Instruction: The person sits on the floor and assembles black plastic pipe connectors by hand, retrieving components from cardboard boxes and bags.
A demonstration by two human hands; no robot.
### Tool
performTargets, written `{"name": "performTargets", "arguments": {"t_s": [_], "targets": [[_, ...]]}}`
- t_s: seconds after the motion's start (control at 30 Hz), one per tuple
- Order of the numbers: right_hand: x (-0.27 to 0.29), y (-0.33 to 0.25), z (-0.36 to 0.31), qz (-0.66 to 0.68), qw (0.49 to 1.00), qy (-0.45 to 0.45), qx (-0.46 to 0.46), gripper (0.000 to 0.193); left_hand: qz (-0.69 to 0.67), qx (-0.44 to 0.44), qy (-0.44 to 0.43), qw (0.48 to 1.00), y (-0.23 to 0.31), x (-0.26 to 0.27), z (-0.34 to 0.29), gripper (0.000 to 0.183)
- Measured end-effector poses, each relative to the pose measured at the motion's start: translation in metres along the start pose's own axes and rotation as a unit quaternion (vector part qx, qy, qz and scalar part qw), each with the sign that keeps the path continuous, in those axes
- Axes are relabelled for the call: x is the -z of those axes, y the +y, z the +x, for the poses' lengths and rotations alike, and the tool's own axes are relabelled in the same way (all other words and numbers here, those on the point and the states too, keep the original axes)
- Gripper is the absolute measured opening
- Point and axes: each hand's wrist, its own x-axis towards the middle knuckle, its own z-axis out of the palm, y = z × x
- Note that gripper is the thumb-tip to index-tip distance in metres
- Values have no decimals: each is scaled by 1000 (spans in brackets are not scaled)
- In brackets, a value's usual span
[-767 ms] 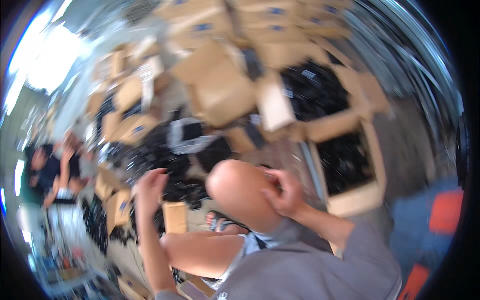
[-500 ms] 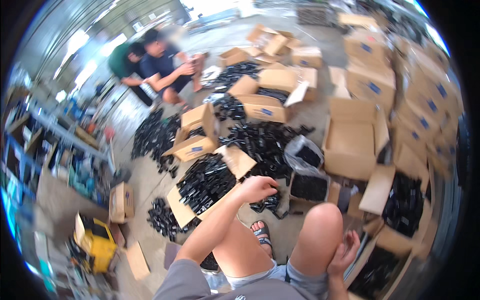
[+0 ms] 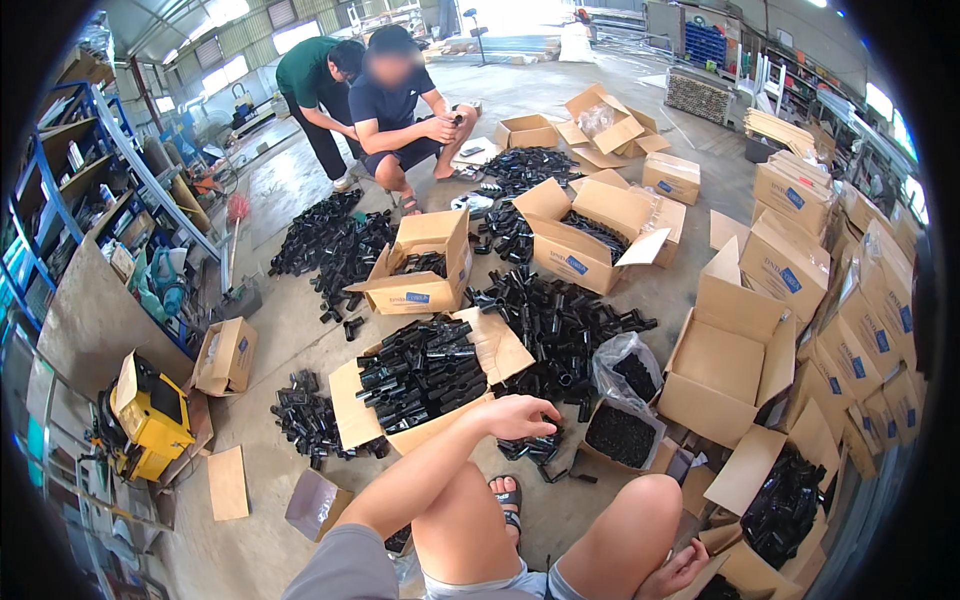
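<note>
My left hand (image 3: 520,416) hangs with relaxed fingers over my left leg, close to the near right corner of an open cardboard box (image 3: 432,434). Nothing shows in that hand. The box is heaped with black tubular fittings (image 3: 420,372), laid roughly in rows. Beyond my left hand, loose black fittings (image 3: 565,330) spread over the concrete floor. My right hand (image 3: 678,570) rests low beside my right knee, palm turned up and fingers loosely curled apart, with nothing visible in it. Just right of it stands an open carton of black fittings (image 3: 782,510).
A small box of fine black pieces (image 3: 622,434) and a clear plastic bag (image 3: 625,365) stand ahead of my right knee. An empty open carton (image 3: 715,375) lies beyond. Closed cartons (image 3: 860,340) are stacked right. Two co-workers (image 3: 400,125) are at far left; one handles a black part.
My view has swung and steadied from a blur, so the whole scene sits differently. My left hand stays near the box corner, my right beside the knee.
</note>
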Motion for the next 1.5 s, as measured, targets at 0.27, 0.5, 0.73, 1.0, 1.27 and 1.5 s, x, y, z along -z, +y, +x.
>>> {"name": "performTargets", "arguments": {"t_s": [0.27, 0.5, 0.73, 1.0, 1.27, 1.5], "targets": [[-7, -17, 3, -91, 996, 11, 0, 34, -39, -12, -15, 999, -19, -3, 12, 51], [-8, -11, 9, -69, 997, 14, 11, 36, -47, -32, -15, 998, -22, -2, 19, 50], [-8, -19, 20, -63, 995, 7, -72, 34, -63, -25, -27, 997, -12, -2, 22, 49], [-25, -32, 17, -35, 999, 1, 31, 37, -59, -47, -20, 997, -12, -4, 24, 49], [1, 17, 20, -43, 999, 1, -9, 37, -13, -91, 41, 995, 9, 4, 37, 35], [5, -29, 57, -181, 975, -86, 94, 25, -236, 26, 379, 895, 51, -8, 10, 41]]}}
